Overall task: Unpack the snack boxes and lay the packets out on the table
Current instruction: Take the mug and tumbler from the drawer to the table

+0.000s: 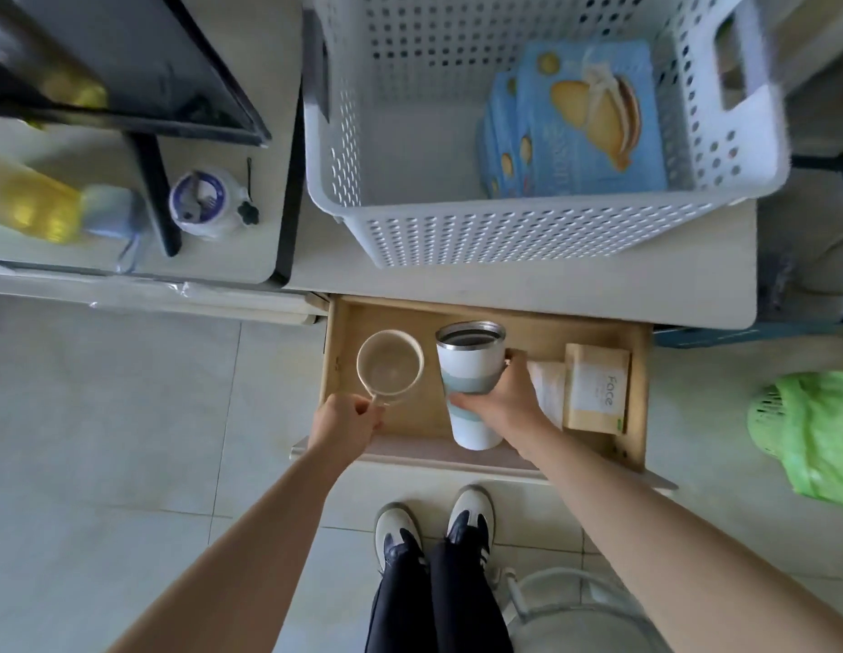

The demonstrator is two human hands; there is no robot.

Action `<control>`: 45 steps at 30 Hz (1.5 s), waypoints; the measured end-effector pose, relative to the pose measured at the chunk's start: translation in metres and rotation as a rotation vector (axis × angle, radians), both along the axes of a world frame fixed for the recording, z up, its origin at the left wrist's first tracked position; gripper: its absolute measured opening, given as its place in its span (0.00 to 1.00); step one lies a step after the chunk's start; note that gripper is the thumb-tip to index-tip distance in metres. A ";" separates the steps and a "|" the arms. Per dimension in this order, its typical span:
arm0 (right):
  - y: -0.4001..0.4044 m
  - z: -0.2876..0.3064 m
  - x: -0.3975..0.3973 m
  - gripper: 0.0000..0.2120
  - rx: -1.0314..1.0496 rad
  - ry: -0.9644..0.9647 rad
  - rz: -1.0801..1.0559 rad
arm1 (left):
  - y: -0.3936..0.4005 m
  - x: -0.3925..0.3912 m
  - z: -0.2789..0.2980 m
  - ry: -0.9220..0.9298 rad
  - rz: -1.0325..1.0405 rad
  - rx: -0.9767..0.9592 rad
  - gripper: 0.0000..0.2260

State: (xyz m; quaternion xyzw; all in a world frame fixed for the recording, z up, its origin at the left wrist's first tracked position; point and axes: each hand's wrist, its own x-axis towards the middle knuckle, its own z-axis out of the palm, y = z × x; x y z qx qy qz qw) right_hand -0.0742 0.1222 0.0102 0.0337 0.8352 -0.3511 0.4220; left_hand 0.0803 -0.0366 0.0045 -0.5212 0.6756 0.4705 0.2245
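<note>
Looking down past your arms, you see an open wooden drawer [636,369] across the middle of the frame, its front edge just above your two shoes [433,520] at bottom centre. Your left hand [346,424] pinches the handle of a clear glass mug [390,365] at the drawer's left side, close to the left wall but apart from it. Your right hand [502,398] wraps around a white and pale green tumbler [469,384], thumb on its near side and fingers curled behind it; the tumbler tilts, its steel rim leaning toward the drawer's back edge. Mug and tumbler sit near each other with a narrow gap between them. To the right of your right hand lies a white packet, and just beyond it a tan box [596,388] printed "Face", close against the drawer's right wall. The snack boxes [580,124], light blue with a banana picture, lie stacked in the right half of a white perforated basket [504,233] at upper centre; the basket's left half shows bare floor. The basket stands on the white table [344,275], whose near edge overhangs the drawer. A green bag [806,431] sits on the tiled floor at the right edge of the frame.
</note>
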 end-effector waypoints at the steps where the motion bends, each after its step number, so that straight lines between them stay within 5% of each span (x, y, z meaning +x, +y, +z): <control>1: 0.001 0.014 0.001 0.42 -0.007 0.012 0.016 | 0.002 0.002 0.013 0.012 0.006 -0.010 0.18; 10: 0.009 0.172 0.018 0.37 -0.100 0.176 0.149 | 0.016 0.017 0.170 0.155 0.085 -0.148 0.21; 28: 0.006 0.458 0.113 0.44 -0.397 0.398 0.273 | 0.029 0.121 0.472 0.372 0.276 -0.390 0.17; 45: -0.115 0.540 0.154 0.42 -0.661 0.327 0.744 | 0.019 0.205 0.554 0.344 0.862 -0.571 0.13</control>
